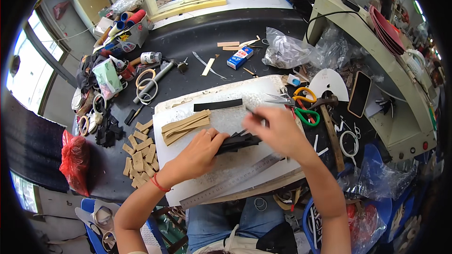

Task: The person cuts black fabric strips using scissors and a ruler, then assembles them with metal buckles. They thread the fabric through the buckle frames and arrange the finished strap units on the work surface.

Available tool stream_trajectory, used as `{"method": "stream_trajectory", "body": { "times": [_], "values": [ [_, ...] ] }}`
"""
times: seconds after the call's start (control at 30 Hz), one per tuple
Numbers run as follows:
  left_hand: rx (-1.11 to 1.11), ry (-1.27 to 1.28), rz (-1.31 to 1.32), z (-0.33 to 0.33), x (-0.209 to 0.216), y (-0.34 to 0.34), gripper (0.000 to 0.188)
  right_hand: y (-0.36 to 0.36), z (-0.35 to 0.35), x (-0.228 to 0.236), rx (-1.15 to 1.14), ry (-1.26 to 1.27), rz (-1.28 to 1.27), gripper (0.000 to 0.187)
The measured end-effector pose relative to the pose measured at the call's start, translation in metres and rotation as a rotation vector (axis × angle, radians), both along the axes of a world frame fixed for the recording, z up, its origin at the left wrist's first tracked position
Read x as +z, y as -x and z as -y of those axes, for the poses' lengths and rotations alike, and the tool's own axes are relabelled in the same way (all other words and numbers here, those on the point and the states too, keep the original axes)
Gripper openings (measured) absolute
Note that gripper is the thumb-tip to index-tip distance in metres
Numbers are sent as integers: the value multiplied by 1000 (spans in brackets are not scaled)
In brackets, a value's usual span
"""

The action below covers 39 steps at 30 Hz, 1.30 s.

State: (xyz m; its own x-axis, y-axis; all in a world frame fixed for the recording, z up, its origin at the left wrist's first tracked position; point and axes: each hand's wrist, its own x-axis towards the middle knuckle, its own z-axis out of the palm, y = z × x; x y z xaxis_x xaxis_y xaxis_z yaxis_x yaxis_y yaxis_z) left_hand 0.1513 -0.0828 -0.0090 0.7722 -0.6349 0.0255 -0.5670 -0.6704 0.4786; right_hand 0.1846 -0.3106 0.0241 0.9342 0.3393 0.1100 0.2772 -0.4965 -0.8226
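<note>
My left hand (200,153) has its fingers curled over the near end of a bundle of black strips (240,143), pressing them on the white board (165,160). Just above the strips' right end is my right hand (278,129), slightly blurred, its fingers closed around a thin dark piece that I cannot make out. Beyond the hands, one black strip (218,105) lies flat by itself. A stack of tan strips (186,127) rests to its left. Along the board's near side lies a steel ruler (230,181), slanting up to the right.
Small tan pieces (140,157) are heaped left of the board. Scissors (306,108) with orange and green handles and a hammer (333,136) lie to the right, near a phone (359,94). A sewing machine (391,89) stands at far right. A blue box (240,58) lies beyond.
</note>
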Motion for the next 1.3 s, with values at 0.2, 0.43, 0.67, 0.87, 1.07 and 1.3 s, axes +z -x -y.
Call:
{"method": "stream_trajectory", "body": {
  "times": [0.2, 0.43, 0.67, 0.87, 1.07, 1.3],
  "values": [
    [-3, -115, 130, -13, 18, 14, 53, -99, -36, -50, -49, 286, -30, 27],
    [186, -66, 199, -19, 2, 38, 73, -71, -16, -34, -125, 434, 35, 21],
    [226, -53, 268, -20, -8, 42, 71, -3, 173, -40, -578, 218, -38, 25],
    [237, -139, 325, -18, -12, 41, 70, -1, 181, -70, -583, 214, 136, 44],
    [201, -116, 290, -21, 13, 39, 67, -103, 201, -30, -579, 223, 303, 39],
    [345, 7, 249, -39, 15, 4, 46, -198, 145, -23, -542, 644, 559, 41]
  ]
}}
